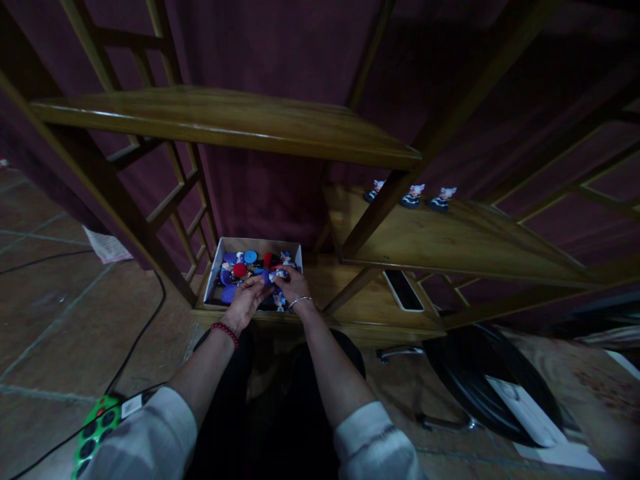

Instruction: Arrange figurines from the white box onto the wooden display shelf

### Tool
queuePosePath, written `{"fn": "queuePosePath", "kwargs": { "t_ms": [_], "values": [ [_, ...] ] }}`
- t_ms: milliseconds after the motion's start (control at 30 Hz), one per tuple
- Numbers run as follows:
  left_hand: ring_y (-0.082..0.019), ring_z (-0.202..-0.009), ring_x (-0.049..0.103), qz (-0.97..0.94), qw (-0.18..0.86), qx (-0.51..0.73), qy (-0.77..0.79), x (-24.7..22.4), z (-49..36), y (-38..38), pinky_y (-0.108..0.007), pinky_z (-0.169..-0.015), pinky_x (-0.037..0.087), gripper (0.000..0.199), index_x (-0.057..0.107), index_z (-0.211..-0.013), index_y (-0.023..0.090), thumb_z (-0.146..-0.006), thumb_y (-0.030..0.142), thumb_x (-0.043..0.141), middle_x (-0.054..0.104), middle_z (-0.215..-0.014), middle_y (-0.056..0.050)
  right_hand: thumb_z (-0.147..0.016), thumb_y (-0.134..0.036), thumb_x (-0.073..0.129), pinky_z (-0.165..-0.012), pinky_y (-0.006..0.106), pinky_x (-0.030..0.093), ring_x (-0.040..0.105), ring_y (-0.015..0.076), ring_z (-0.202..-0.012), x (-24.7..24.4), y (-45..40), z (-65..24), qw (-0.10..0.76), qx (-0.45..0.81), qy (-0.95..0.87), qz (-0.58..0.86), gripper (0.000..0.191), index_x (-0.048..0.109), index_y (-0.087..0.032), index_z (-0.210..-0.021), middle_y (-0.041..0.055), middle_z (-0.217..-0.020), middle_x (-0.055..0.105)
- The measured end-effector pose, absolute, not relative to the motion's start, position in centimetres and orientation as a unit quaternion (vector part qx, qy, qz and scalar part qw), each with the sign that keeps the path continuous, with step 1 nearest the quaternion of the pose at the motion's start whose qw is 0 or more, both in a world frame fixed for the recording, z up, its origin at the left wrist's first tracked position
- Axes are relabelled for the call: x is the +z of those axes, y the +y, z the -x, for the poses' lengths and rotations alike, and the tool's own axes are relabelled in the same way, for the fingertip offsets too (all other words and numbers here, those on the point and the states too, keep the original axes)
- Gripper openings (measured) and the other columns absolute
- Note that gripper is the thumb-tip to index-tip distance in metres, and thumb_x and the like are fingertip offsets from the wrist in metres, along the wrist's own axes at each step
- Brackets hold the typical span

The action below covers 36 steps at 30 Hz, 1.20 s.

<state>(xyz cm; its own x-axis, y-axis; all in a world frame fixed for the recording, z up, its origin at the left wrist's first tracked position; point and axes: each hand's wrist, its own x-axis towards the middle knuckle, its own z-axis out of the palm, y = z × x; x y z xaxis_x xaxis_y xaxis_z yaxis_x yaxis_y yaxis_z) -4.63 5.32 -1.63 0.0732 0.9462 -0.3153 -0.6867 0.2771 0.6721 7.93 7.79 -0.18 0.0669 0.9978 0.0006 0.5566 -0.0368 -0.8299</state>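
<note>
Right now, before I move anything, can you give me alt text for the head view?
The left hand, with a red beaded bracelet, and the right hand, with a silver bangle, reach into a white box of blue and red pieces on a low wooden shelf. Three figurines stand on a higher shelf to the right.
</note>
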Motion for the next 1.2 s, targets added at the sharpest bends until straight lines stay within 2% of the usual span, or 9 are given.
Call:
{"fn": "queuePosePath", "kwargs": {
  "t_ms": [500, 733, 1200],
  "values": [
    [-0.011, -0.068, 0.059, -0.154, 0.717, 0.575, 0.363, -1.4, 4.9, 5.4, -0.036, -0.083, 0.048, 0.006, 0.057, -0.066, 0.012, -0.067, 0.008, 0.062, 0.061, -0.065, 0.0, -0.068, -0.021, 0.053, -0.073, 0.022, 0.043, 0.055, 0.0106, -0.072, 0.8, 7.3, -7.8, 0.346, 0.303, -0.646, 0.609, 0.023, 0.059, -0.023, -0.091, -0.0045, -0.08, 0.062],
    [-0.012, -0.073, 0.06, -0.153, 0.71, 0.578, 0.373, -1.6, 4.8, 5.5, -0.035, -0.082, 0.048, 0.006, 0.058, -0.071, 0.012, -0.068, 0.008, 0.061, 0.063, -0.072, -0.002, -0.066, -0.021, 0.053, -0.07, 0.024, 0.043, 0.054, 0.0118, -0.069, 0.0, 7.6, -8.0, 0.359, 0.309, -0.652, 0.592, 0.02, 0.058, -0.022, -0.086, -0.004, -0.078, 0.06],
    [-0.009, -0.065, 0.058, -0.16, 0.707, 0.583, 0.366, -1.4, 4.9, 5.4, -0.033, -0.082, 0.047, 0.008, 0.057, -0.064, 0.012, -0.064, 0.009, 0.064, 0.059, -0.062, 0.001, -0.065, -0.02, 0.054, -0.072, 0.026, 0.045, 0.055, 0.0118, -0.071, -1.3, 8.2, -8.2, 0.387, 0.312, -0.656, 0.568, 0.015, 0.055, -0.023, -0.08, -0.0052, -0.082, 0.061]
  ]
}}
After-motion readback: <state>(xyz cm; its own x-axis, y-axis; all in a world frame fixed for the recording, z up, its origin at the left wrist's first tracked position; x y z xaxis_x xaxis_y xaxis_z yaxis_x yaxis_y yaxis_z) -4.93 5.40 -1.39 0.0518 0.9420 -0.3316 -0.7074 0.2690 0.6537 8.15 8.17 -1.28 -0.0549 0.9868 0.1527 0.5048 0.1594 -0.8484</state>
